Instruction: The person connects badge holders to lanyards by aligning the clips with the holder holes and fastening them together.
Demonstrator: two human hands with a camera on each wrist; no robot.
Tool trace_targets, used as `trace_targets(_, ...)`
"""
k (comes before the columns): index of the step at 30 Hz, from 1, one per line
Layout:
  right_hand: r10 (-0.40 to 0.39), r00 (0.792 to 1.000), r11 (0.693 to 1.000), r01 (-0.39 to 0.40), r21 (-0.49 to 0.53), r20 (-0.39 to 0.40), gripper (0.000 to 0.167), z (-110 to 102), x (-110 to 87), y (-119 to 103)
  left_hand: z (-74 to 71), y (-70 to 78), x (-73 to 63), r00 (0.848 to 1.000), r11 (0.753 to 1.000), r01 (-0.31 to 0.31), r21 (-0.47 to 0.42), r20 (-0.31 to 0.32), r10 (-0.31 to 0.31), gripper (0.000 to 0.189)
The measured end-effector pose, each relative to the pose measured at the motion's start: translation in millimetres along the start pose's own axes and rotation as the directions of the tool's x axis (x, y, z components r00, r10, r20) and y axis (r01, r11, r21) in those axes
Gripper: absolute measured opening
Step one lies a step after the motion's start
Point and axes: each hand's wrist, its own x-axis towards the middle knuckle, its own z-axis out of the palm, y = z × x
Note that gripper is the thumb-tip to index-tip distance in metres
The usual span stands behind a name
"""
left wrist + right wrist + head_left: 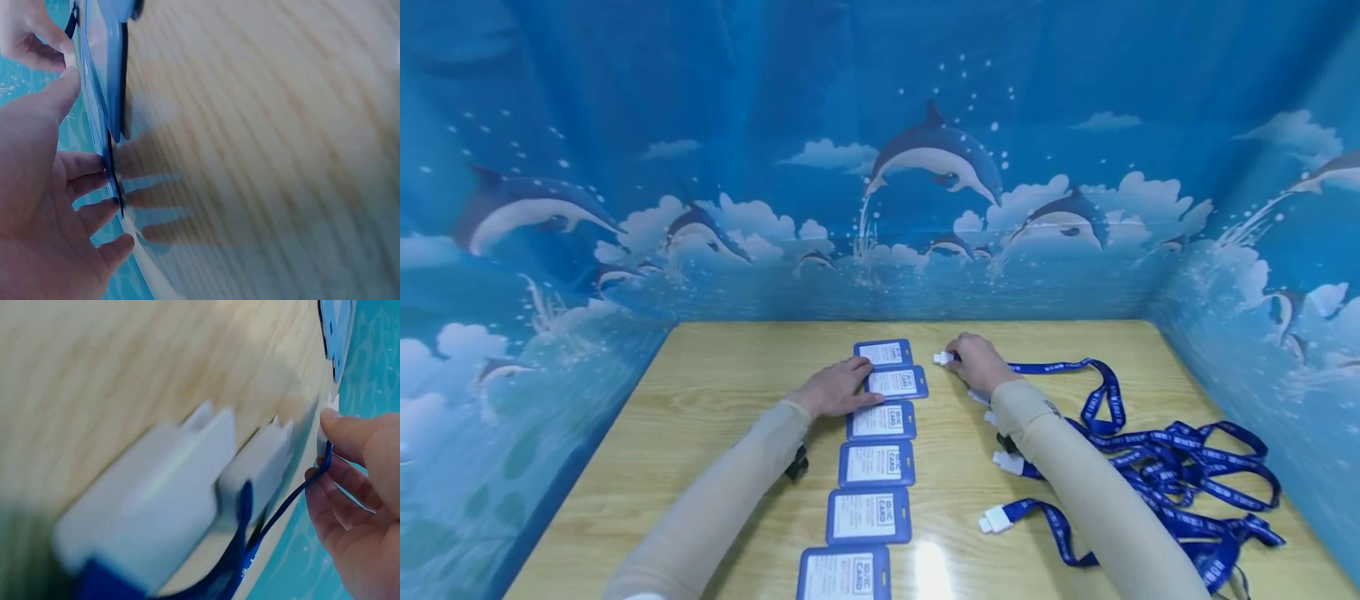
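Observation:
My left hand (835,388) lies at the left edges of the upper blue ID card holders, its fingers fairly straight and spread. Its fingertips touch the second holder from the far end (895,382), which sits shifted to the right and overlaps the farthest holder (883,352). To the right of these, my right hand (981,362) pinches the white plastic clip (943,358) of a blue lanyard (1060,367) between thumb and fingers. In the right wrist view, that clip (334,402) points toward the card holders (337,331).
Nearer me, several more holders (876,463) continue the column. Other white lanyard clips (996,520) lie beneath and beside my right forearm. Their blue straps (1180,467) tangle at the right. A dolphin-print curtain (850,208) closes off the table's (722,375) back and sides.

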Motion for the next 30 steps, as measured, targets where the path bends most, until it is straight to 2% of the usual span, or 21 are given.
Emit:
trace_targets(17,0.002,1.000,1.000,-0.002,-0.007,-0.001,0.031,10,23.7,-7,2.4,4.0,3.5,1.000,1.000,-0.018,-0.003,-0.012,0.018,0.083)
trace_targets(30,-0.075,0.997,0.997,0.075,-0.007,0.008,0.029,18,35.3,-17,4.6,-0.7,4.0,1.000,1.000,-0.005,-0.017,0.005,0.005,0.080)
